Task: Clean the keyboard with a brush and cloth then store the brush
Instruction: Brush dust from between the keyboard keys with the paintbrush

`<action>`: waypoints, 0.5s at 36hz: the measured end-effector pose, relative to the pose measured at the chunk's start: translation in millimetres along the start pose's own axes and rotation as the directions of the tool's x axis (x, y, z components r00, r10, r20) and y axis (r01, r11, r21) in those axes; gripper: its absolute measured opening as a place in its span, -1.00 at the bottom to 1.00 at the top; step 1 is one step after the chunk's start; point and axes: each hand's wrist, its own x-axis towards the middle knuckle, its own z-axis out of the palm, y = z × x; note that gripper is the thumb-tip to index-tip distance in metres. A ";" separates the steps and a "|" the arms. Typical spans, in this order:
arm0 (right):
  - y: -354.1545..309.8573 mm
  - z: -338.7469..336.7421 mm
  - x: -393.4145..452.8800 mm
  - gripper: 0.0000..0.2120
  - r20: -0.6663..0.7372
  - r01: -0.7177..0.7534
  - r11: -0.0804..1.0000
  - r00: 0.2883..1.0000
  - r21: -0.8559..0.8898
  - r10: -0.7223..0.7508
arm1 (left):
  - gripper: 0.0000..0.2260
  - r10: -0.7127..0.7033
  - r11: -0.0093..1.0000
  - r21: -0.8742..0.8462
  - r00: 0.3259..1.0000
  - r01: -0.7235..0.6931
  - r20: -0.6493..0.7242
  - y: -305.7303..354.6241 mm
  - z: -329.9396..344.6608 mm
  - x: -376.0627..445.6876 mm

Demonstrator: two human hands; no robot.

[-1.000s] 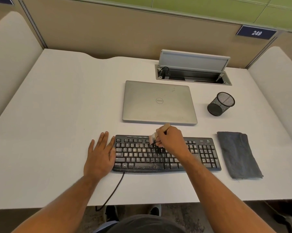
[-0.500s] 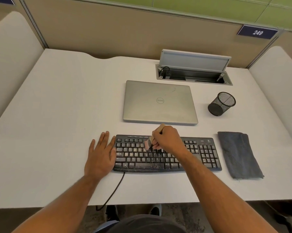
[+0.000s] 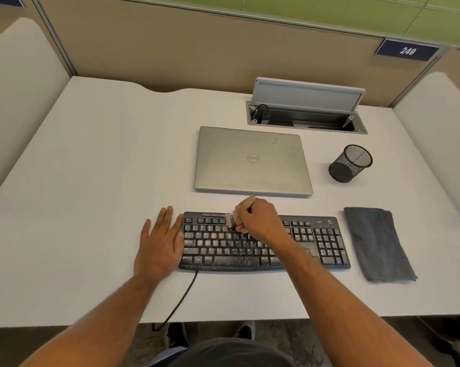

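We're mid-brushing, early part of the job by our read. Our right hand (image 3: pixel 259 221) grips the brush (image 3: pixel 239 211), fingers curled round its wooden handle, the handle end sticking up toward the laptop (image 3: pixel 252 161), the bristle end down on the upper key rows around the middle of the keyboard (image 3: pixel 266 243). Our left hand (image 3: pixel 160 245) lies flat on the desk (image 3: pixel 91 181), fingers straight and slightly spread, its thumb side touching the left end of the keyboard, steadying it as we judge it

The keyboard sits at the front of the desk, just below the closed laptop, cable (image 3: pixel 181 298) trailing off the front edge. Pale crumbs and dust still show thick on the space bar and bottom rows, and on the left letter keys; the number pad side looks cleaner, though we can't tell if that part was brushed or was just never dirty

Left to do, as we see it: finish brushing the lower rows, then wipe with the cloth (image 3: pixel 377 245), which lies folded and untouched on the desk just right of the keyboard. Then the brush goes away, likely in the mesh cup (image 3: pixel 349 164) standing behind the cloth, right of the laptop, with nothing visible in it

So roughly a third along, we'd guess
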 end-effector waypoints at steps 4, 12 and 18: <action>-1.8 -2.8 1.3 -0.69 0.039 -0.032 0.999 0.999 0.017 0.031 | -0.43 0.002 1.000 -0.001 1.000 -0.002 -0.003 0.9 -0.3 0.0; -4.5 0.9 -1.3 -0.69 0.063 -0.013 1.000 0.998 0.018 0.012 | -0.43 0.002 1.000 -0.004 1.000 -0.002 -0.006 0.1 0.6 0.1; -9.4 3.1 -1.1 -0.79 0.006 0.034 0.997 0.999 0.072 -0.035 | -0.44 0.006 1.000 -0.007 1.000 -0.006 -0.010 -0.1 0.3 -0.3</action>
